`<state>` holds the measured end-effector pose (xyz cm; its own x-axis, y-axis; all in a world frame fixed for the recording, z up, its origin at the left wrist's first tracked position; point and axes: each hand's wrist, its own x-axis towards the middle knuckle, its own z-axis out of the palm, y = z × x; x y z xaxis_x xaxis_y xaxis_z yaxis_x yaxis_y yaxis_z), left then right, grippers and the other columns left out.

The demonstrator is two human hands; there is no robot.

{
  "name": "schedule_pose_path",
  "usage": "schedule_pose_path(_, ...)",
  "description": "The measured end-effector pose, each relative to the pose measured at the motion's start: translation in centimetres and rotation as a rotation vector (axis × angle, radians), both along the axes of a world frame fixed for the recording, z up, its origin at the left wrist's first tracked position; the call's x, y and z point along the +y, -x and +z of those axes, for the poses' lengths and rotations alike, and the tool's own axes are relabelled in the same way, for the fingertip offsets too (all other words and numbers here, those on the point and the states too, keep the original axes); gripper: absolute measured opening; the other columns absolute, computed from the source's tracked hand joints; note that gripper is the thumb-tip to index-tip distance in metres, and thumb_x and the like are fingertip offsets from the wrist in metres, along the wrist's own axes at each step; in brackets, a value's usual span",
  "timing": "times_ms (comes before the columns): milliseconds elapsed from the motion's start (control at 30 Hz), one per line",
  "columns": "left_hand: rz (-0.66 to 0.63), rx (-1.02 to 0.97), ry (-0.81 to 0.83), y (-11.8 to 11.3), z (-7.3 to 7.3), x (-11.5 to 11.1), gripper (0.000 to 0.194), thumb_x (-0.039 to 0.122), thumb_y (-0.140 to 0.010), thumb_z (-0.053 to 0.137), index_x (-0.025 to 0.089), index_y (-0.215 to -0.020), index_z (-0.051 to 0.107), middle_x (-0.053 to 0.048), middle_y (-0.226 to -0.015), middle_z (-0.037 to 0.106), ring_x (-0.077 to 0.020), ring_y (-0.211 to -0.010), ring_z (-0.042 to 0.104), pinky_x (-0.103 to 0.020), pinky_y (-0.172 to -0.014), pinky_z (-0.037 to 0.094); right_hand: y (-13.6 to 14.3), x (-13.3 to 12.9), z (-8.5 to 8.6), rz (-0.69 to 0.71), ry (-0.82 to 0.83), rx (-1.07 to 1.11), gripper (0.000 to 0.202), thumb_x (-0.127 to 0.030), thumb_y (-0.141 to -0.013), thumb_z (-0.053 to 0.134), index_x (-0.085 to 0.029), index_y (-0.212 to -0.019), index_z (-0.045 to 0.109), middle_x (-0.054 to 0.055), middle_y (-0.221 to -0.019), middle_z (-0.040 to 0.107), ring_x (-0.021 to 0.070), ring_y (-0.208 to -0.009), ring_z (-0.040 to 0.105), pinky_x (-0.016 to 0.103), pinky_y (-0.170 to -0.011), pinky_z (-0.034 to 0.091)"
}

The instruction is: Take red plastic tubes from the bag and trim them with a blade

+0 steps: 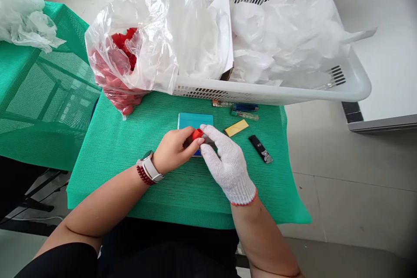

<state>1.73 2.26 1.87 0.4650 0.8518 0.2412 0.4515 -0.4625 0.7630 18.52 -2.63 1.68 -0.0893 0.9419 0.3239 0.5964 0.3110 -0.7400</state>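
Note:
Over a turquoise-and-blue flat box (195,119), my left hand (172,150) is bare and closed, its thumb and fingers pinching a small red cylindrical plastic piece (197,134) with a hollow end. My right hand (228,163) wears a white knitted glove. Its thumb and fingers curve together at the right side of the red piece; something greyish shows between them, too hidden to name. Just beyond the glove lies a yellow lighter-sized rectangular piece (236,128). A black lighter (260,149) with a grey pattern lies farther right.
A dark blue lighter (245,107) and a clear greenish lighter (245,115) lie by the white basket (273,95), which holds plastic bags and a cardboard divider. A clear bag (114,69) of red pieces leans at the left on the green mesh cloth (156,200).

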Motion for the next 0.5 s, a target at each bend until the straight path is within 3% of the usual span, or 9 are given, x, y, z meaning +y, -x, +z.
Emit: schedule_pose_path(500,0.003,0.012,-0.002,-0.02,-0.07,0.09,0.039,0.041,-0.098,0.048,0.020,-0.066,0.038,0.006,-0.052,0.041,-0.0081,-0.046,0.037,-0.022,-0.047,0.026,-0.02,0.00,0.12,-0.007,0.007,-0.025,0.040,-0.027,-0.097,0.053,-0.022,-0.136,0.056,0.008,-0.128,0.069,0.0234,-0.109,0.070,0.044,-0.094,0.060)
